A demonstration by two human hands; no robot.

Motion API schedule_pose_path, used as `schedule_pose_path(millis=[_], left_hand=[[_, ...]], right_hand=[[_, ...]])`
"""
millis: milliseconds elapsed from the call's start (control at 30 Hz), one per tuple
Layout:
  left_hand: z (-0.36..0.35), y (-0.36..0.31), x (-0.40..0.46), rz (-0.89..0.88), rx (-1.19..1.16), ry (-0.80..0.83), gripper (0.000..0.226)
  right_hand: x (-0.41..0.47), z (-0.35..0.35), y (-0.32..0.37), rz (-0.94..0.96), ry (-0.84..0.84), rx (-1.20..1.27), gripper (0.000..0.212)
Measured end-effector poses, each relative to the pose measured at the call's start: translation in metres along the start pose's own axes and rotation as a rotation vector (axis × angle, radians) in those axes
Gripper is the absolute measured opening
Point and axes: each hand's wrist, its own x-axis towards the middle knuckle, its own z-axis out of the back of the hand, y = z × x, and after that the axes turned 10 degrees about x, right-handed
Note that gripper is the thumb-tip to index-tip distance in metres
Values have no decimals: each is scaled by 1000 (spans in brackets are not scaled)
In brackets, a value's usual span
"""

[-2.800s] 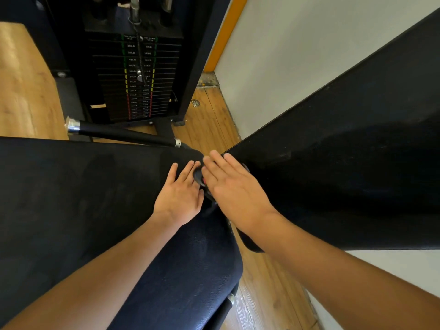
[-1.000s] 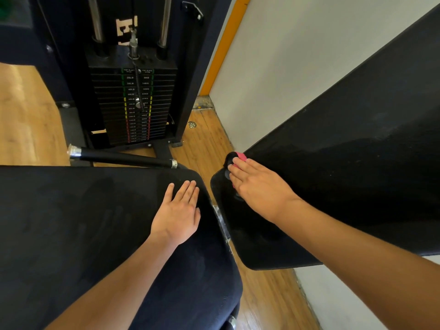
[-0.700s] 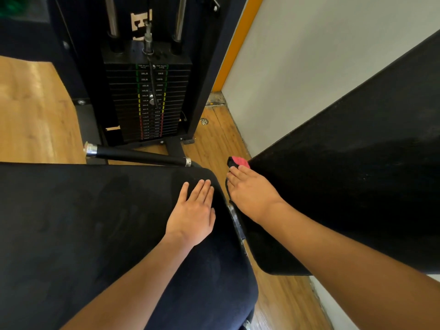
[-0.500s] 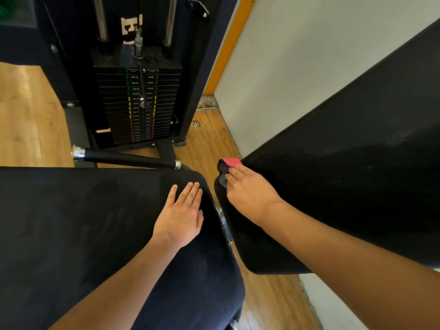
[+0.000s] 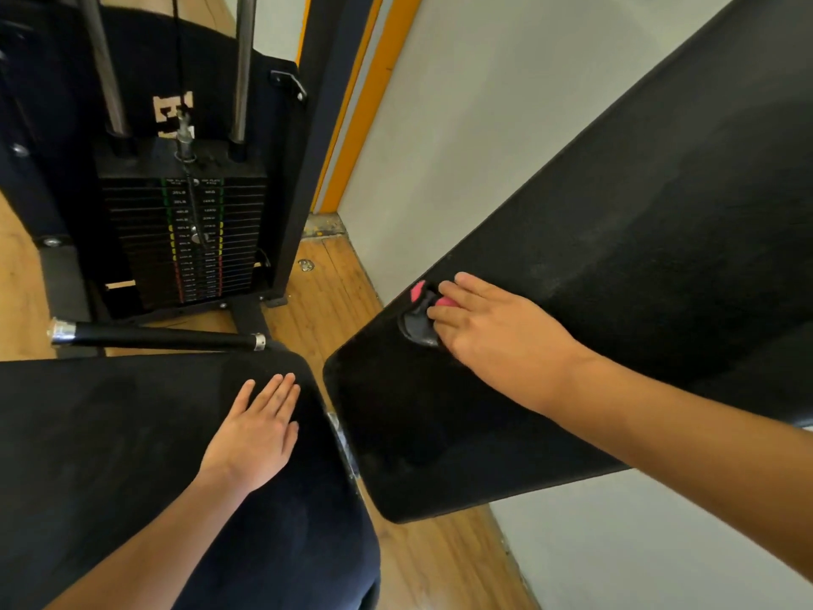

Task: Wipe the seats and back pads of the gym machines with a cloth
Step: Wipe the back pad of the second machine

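Observation:
A black seat pad (image 5: 110, 433) fills the lower left. My left hand (image 5: 255, 429) lies flat on its right end, fingers straight. To the right a long black back pad (image 5: 616, 266) slopes up toward the upper right. My right hand (image 5: 492, 328) presses a small pink and dark grey cloth (image 5: 420, 319) against that pad near its left edge. My fingers cover most of the cloth.
A black weight stack (image 5: 189, 239) on chrome guide rods stands at the back left. A black bar with chrome ends (image 5: 154, 336) lies just behind the seat pad. A white wall (image 5: 484, 125) with orange trim runs along the right, over wooden flooring (image 5: 325, 297).
My right hand has slid the cloth up and to the right along the back pad's edge. My left hand has stayed flat on the seat pad.

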Motion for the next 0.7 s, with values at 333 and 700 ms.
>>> schedule_pose_path(millis=[333, 700], left_hand=[[-5, 0, 0, -3, -12, -72, 61], [-11, 0, 3, 8, 16, -65, 61]], right_hand=[[-73, 38, -63, -141, -251, 4, 57], [-129, 62, -118, -337, -331, 92, 79]])
